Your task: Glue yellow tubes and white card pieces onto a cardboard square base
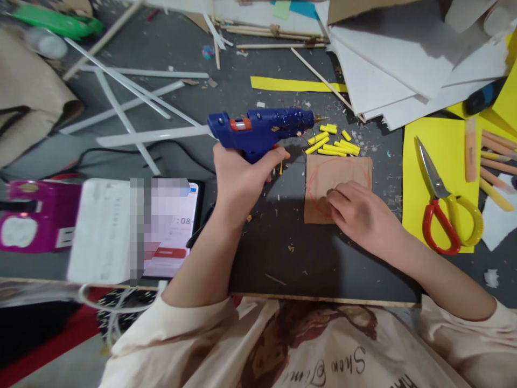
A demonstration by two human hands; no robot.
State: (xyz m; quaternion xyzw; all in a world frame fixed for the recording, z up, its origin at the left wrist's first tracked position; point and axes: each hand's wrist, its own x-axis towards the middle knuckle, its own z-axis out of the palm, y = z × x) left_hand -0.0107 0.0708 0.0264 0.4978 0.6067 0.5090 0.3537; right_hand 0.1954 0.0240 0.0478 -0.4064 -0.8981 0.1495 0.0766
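Note:
My left hand point(246, 178) is wrapped round the handle of a blue glue gun point(262, 129), its nozzle pointing right and a white glue stick point(161, 136) sticking out of its back. My right hand point(355, 210) rests on a square of brown cardboard point(319, 188) marked with a red-orange drawn outline. Its fingers are curled together against the cardboard; whether anything is in them is hidden. Just beyond the cardboard's far edge lie several short yellow rolled pieces point(335, 146), close below the nozzle.
Scissors point(438, 186) with red and yellow handles lie on yellow sheets point(416, 156) at right. White boards point(388, 64) are piled at back right. Loose glue sticks point(121, 113), a phone point(173, 231), a white power bank point(100, 231) and a purple box point(56, 210) occupy the left.

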